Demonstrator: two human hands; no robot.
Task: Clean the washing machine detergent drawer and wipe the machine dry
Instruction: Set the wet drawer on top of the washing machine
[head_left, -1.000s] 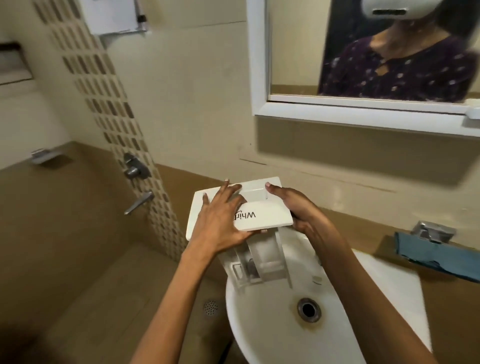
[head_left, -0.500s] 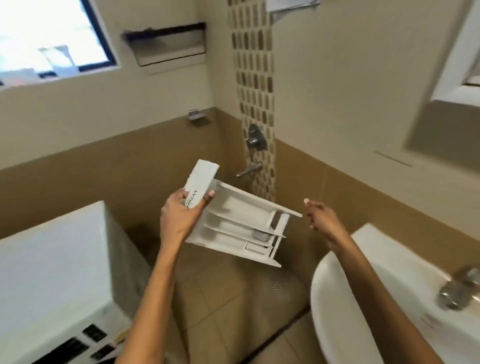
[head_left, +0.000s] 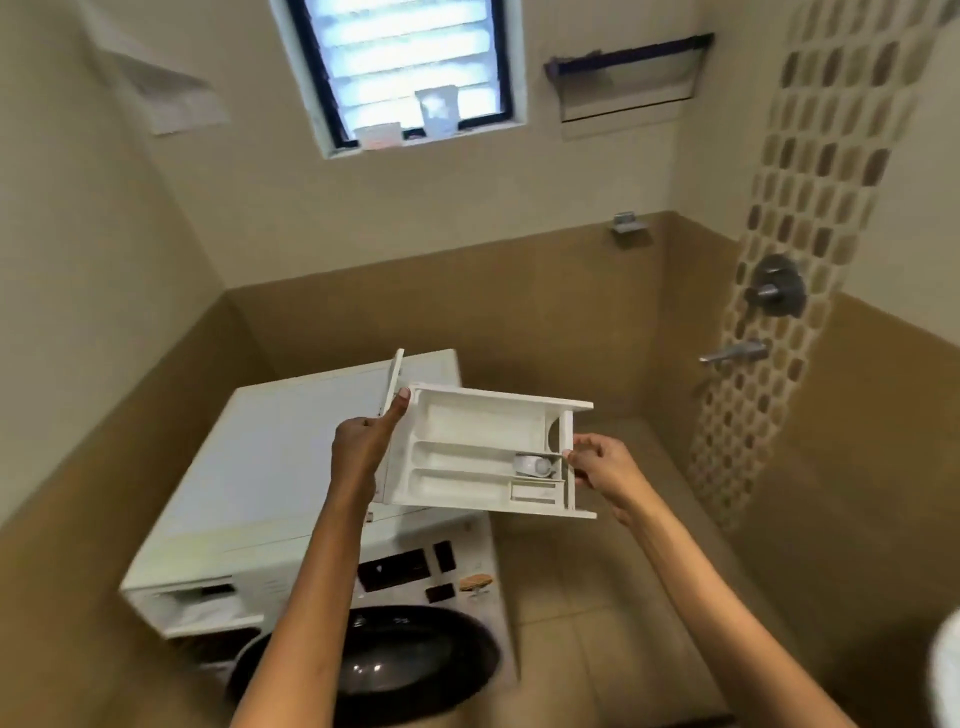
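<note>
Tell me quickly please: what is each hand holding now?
Left hand: grips the detergent drawer at its front end.
Right hand: pinches the same drawer at its rear end.

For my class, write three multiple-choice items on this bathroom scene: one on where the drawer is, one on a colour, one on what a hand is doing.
1. Where is the detergent drawer?
A. Slid into the machine. B. Held in the air above the washing machine. C. Lying on the floor.
2. What colour is the machine's round door?
A. White. B. Black. C. Red.
3. What is the right hand doing?
A. Hanging idle. B. Pressing flat on the machine. C. Pinching the drawer's rear end.
Answers: 1 B, the left hand and right hand carry it over the machine's top; 2 B, the door is dark against the white body; 3 C, its fingertips close on the drawer's end wall.
</note>
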